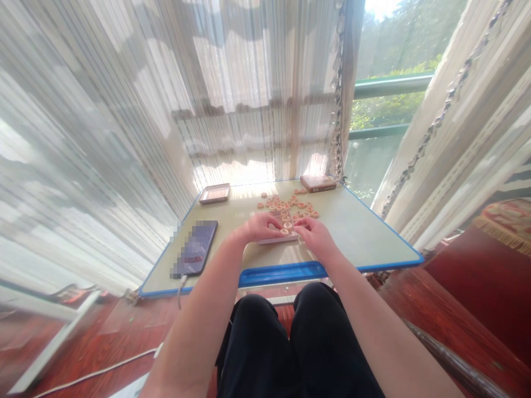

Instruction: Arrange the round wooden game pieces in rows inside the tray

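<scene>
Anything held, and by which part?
The left hand is at the left edge of a round, pale wooden piece; whether it or the right hand grips anything can't be told.

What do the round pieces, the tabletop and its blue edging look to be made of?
Round pieces: probably wood, perhaps plastic; pale tan, with marks on their faces.
Tabletop: likely laminated board or plastic, smooth with a slight sheen; it is evenly pale and reflects soft light.
Blue edging: looks like plastic, glossy; the colour is uniform, though painted metal can't be ruled out.
</scene>
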The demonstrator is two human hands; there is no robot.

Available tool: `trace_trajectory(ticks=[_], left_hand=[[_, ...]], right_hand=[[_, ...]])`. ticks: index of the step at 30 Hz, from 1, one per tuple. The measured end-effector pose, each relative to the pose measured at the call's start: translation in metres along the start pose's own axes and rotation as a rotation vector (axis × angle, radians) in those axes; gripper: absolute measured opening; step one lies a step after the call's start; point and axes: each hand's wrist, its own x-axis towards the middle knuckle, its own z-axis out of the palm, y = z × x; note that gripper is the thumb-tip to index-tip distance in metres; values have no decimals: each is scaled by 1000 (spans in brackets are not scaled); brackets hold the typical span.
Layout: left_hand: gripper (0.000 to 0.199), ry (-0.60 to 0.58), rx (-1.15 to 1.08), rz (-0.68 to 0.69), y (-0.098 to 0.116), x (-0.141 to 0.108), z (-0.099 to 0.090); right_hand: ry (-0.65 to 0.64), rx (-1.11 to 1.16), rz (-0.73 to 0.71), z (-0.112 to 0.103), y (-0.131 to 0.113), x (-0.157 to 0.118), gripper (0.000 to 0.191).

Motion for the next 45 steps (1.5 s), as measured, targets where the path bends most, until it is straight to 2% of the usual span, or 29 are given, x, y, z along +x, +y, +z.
trace_trajectory(ticks=[8, 14, 16, 21, 27, 34, 45], left_hand=[[36, -7, -73, -19, -1, 0, 1], [34, 0, -61, 13, -4, 4, 4], [34, 4, -43, 21, -5, 4, 5], [32, -4, -13, 19, -8, 5, 5], [24, -16, -45, 34, -9, 6, 5], [21, 33, -5, -35, -4, 5, 7], [23, 28, 30, -61, -5, 7, 10]], right_hand=[[-13, -50, -65, 0, -2, 0, 18], [-37, -119, -240, 5, 2, 2, 22], [-66, -181, -259, 6, 2, 2, 23], [-64, -289, -239, 7, -2, 0, 21], [-31, -279, -230, 7, -1, 0, 18], [-26, -269, -197, 6, -4, -1, 16], [-24, -275, -170, 4, -6, -2, 15]])
